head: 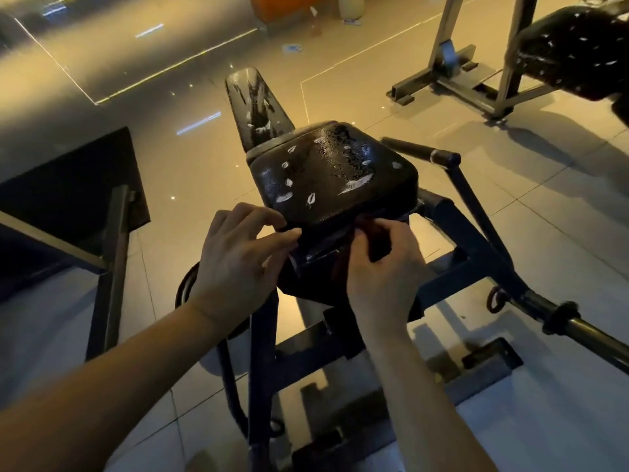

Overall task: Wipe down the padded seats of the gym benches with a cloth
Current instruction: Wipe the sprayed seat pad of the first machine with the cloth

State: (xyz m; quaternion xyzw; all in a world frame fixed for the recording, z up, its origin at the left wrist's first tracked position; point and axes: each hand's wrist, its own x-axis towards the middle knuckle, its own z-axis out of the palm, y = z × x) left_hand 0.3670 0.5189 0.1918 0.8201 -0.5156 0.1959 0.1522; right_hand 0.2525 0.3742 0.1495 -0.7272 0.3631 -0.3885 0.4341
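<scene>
A black padded seat [335,172], cracked with white tears, sits on a dark metal frame [469,240] in the middle of the head view. A dark cloth [323,267] hangs just below the seat's near edge. My left hand [241,264] pinches the cloth's left edge between thumb and fingers. My right hand [381,267] grips the cloth's right side, fingers curled round it. Beyond the seat stands a narrow black back pad [257,103], also torn.
A dark padded bench [78,192] on a metal frame stands at the left. Another torn black pad [575,49] on a grey stand [452,80] is at the upper right. A bar with a collar [561,318] sticks out at the right. Glossy floor tiles lie all around.
</scene>
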